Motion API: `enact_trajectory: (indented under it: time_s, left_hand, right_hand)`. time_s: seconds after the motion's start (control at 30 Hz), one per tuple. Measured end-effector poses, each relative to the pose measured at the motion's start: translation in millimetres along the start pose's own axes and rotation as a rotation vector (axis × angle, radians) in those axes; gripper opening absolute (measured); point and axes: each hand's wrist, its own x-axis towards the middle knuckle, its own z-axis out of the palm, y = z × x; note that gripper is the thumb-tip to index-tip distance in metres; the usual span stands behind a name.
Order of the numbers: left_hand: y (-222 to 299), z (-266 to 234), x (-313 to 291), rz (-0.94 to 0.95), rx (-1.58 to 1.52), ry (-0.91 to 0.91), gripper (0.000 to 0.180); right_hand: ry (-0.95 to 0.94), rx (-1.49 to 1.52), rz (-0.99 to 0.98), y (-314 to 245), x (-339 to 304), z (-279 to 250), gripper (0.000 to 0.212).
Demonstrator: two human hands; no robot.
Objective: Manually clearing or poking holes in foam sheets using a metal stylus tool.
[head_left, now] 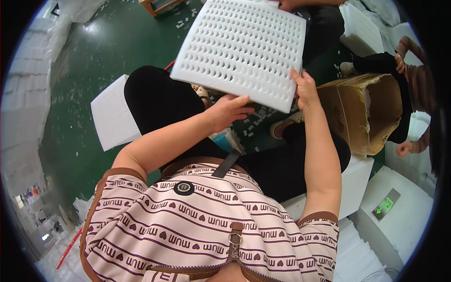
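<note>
A white foam sheet (244, 49) with rows of small holes is tilted in front of me, above my knees. My right hand (306, 89) grips its right edge near the lower corner, thumb on the face and fingers partly hidden behind. At the sheet's lower edge, my left hand (230, 113) has its fingers stretched and apart, with one digit touching the foam. Another person's hand (289, 3) is at the sheet's far edge, only partly in view.
An open cardboard box (359, 110) stands to my right, with another person beside it. A white foam block (112, 113) sits by my left knee. Small white scraps (256, 123) litter the green floor (101, 61). White wrapped stacks (26, 94) line the left side.
</note>
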Motion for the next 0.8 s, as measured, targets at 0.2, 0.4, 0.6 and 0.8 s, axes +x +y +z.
enact_trajectory:
  time_s: [0.2, 0.4, 0.6, 0.8]
  left_hand:
    - [-10, 13, 4, 0.167, -0.221, 0.013, 0.057]
    - [0, -2, -8, 0.081, -0.169, 0.109, 0.063]
    - [4, -16, -38, 0.089, 0.339, -0.023, 0.066]
    - [110, -14, 17, -0.115, 0.556, -0.121, 0.058]
  right_hand:
    - [0.045, -0.138, 0.082, 11, -25, 3, 0.029]
    - [0.389, -0.201, -0.328, -1, -30, -3, 0.023]
    - [0.167, -0.063, -0.242, -30, -58, 13, 0.026]
    - [0.034, -0.024, -0.383, -29, -59, 19, 0.034]
